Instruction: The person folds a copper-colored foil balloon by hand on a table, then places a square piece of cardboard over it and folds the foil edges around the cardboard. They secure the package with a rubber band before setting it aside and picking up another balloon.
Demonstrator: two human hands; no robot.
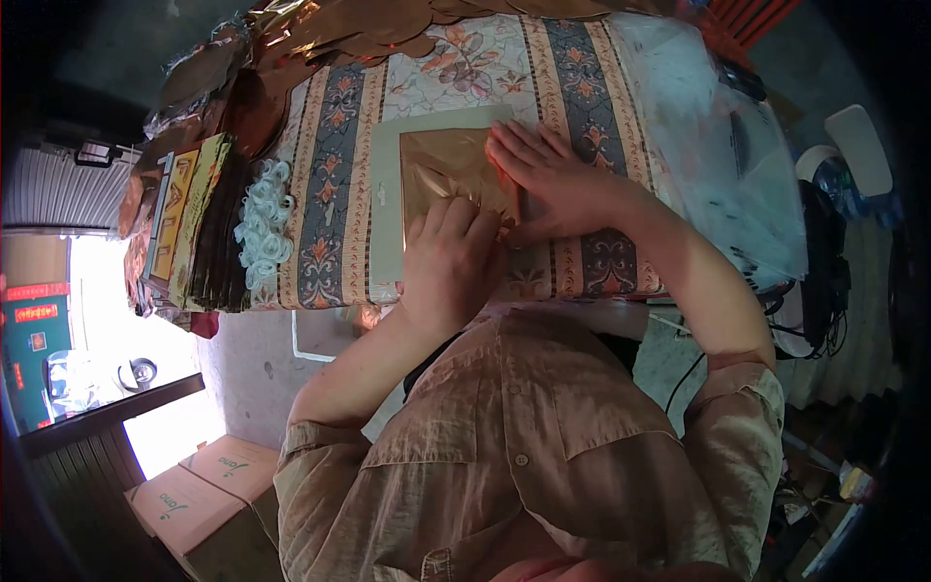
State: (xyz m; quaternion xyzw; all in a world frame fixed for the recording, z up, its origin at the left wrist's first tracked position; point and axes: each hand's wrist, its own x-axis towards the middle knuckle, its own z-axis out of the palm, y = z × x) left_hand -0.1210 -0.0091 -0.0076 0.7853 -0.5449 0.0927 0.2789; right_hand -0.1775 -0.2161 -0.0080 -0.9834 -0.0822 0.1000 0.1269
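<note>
A shiny gold foil sheet (436,160) lies on a larger pale grey-green card (385,233) on the patterned tablecloth. My left hand (449,257) rests over the lower part of the foil with its fingers curled in. Their tips are hidden, so what they hold, if anything, does not show. Creases run in the foil just above the knuckles. My right hand (558,184) lies flat across the right edge of the foil and card, its fingers stretched toward the top corner. Its thumb reaches close to the left hand's fingers.
White coiled ties (264,223) and a stack of gold and brown packets (194,223) sit at the table's left. Gold foil pieces (359,29) cover the far edge. Clear plastic bags (722,155) lie at the right. Cardboard boxes (199,490) stand on the floor at lower left.
</note>
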